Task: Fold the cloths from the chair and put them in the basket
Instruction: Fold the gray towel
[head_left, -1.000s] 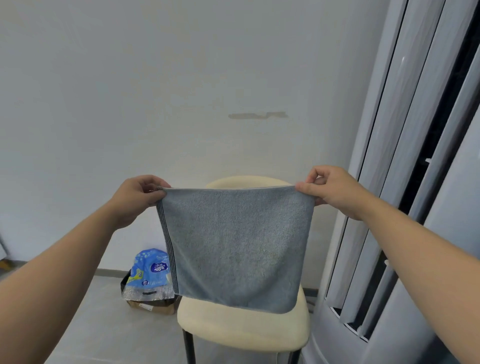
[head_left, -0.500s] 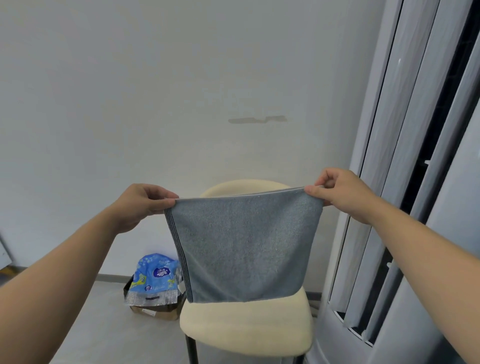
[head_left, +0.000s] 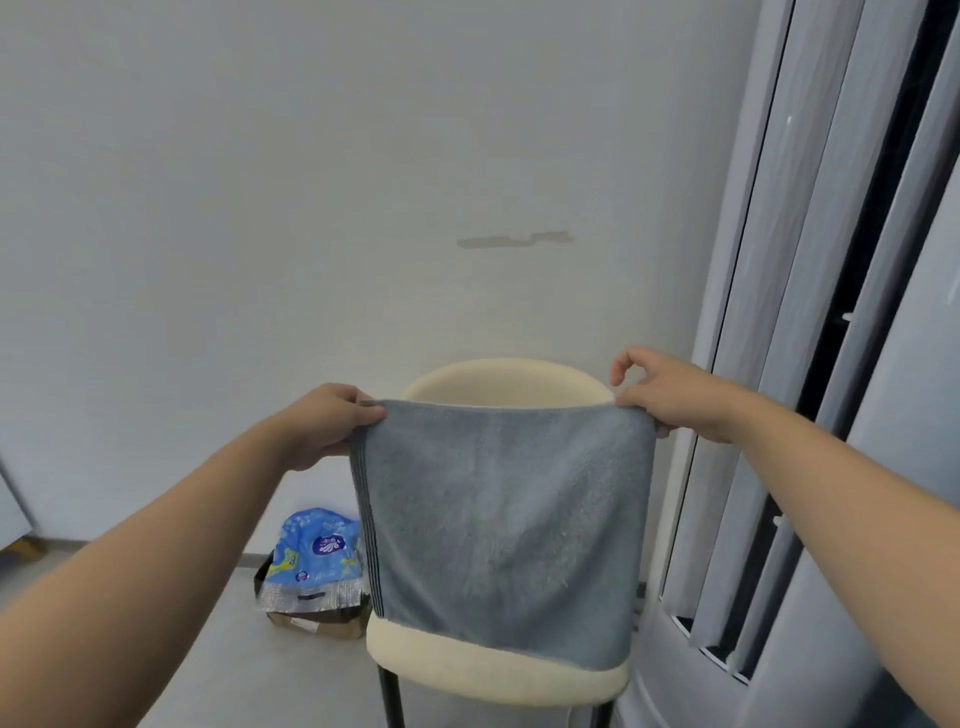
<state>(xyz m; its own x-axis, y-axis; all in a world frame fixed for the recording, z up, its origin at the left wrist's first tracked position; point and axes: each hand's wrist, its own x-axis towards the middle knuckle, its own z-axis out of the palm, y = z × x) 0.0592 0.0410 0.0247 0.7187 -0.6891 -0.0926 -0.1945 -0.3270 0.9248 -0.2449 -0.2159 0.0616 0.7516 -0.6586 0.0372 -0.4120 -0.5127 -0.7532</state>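
A blue-grey cloth (head_left: 501, 525) with dark stripes down its left edge hangs flat in front of me. My left hand (head_left: 324, 423) pinches its top left corner. My right hand (head_left: 662, 389) pinches the top right corner. Behind the cloth stands a cream padded chair (head_left: 498, 675) with black legs; the cloth's lower edge hangs over the seat and hides most of the seat and backrest. No basket is in view.
A white wall stands behind the chair. On the floor to the chair's left sits a small cardboard box (head_left: 317, 621) holding a blue printed bag (head_left: 317, 553). Tall grey slatted panels (head_left: 810, 364) fill the right side, close to the chair.
The cloth's lower edge has dropped from the seat's back toward its front, covering more of the seat. Both hands keep their grip on the corners.
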